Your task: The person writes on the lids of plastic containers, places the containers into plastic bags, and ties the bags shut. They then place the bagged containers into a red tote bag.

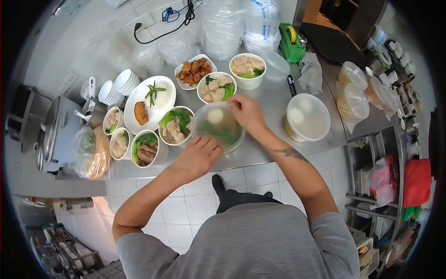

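Observation:
A round tub of soup stands in front of me near the counter's edge. Its translucent plastic lid shows green leaves and a pale round piece underneath. My left hand has its fingers curled over the lid's near left rim. At the far right rim, my right hand is closed, thumb and fingers pinched at the lid's edge. A second lidded tub with pale round pieces inside stands to the right. Just left of my hands is a white bowl of dumplings and greens.
Several food bowls and an oval plate crowd the left side. Behind are a tray of fried pieces, a loose lid, a green tape dispenser and a marker. Bagged liquids stand at right.

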Available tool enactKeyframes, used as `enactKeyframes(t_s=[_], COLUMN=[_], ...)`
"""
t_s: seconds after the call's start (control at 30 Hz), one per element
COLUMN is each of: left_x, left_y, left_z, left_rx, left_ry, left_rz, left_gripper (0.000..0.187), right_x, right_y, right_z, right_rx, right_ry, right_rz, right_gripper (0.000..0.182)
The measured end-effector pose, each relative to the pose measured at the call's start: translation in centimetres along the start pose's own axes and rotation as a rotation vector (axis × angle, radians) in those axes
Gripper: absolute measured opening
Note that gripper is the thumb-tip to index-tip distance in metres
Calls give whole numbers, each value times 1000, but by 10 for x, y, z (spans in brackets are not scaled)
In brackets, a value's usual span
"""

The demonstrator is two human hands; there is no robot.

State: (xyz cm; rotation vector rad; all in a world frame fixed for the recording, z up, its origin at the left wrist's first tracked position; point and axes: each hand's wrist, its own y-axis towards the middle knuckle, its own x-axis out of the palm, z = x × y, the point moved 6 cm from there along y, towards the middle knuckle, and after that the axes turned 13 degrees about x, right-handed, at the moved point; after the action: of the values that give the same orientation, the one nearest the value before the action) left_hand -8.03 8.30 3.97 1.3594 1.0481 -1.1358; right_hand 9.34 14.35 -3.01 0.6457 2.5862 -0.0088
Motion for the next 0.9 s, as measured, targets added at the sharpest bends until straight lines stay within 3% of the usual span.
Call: enactKeyframes(t_s=[0.1, 0.2, 0.3, 0.4, 0.5, 0.73, 0.8, 0.9], left_x=[-15, 3, 51, 53, 56, 48, 51, 55], left_y=[1, -35, -45, -29, -25, -3, 2, 9], left_z=[-3, -34, -36, -26, -27, -28, -34, -43], left_rx=[-186, -958, -1204, -1224, -1052, -1061, -1062, -914], left_ry=[-53, 16, -187, -143, -53, -216, -263, -123], left_rz=[237, 403, 542, 613, 666, 463, 407, 448], left_gripper=[18, 19, 19, 26, 34, 38, 39, 41], right_x=[-1, -1, 1, 2, -7, -41, -50, -54], right_y=[-2, -2, 2, 1, -3, -20, -28, -32], right_z=[-5, -5, 0, 6, 10, 19, 19, 17], right_rx=[-94, -157, -167, -128, -67, 88, 49, 46], right_ry=[-12, -17, 10, 31, 5, 44, -18, -104], right_rz=[38, 19, -11, -27, -77, -92, -97, -110], right_gripper=[14, 15, 16, 16, 15, 21, 26, 33])
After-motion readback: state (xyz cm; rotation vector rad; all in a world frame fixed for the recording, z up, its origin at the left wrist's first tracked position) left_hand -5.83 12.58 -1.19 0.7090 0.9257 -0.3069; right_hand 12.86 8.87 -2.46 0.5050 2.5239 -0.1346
